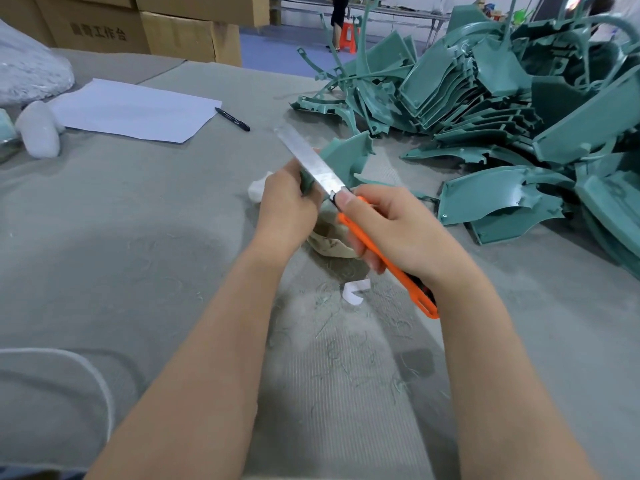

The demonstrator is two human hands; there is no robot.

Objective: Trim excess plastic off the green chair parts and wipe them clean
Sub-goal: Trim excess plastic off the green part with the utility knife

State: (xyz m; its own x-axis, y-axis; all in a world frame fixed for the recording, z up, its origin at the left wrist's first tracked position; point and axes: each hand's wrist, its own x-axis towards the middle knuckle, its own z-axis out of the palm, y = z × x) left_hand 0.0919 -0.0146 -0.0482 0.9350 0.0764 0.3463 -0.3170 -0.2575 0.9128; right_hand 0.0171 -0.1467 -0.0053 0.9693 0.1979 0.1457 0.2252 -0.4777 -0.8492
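My right hand [394, 230] grips an orange-handled utility knife [384, 261] with a long silver blade [308, 161] that points up and to the left. My left hand [287, 206] grips a green chair part [346, 157] just left of the blade, and most of the part near my fingers is hidden. The blade lies across the part's edge. Below my hands rests a beige cloth [329, 240]. A big heap of green chair parts [502, 109] fills the table's right side.
Thin green shavings [346, 358] litter the grey table cover. A white plastic scrap [353, 294] lies near my wrists. White paper [138, 110] and a black pen [232, 119] sit far left, cardboard boxes [145, 26] behind. A person [338, 19] stands far back.
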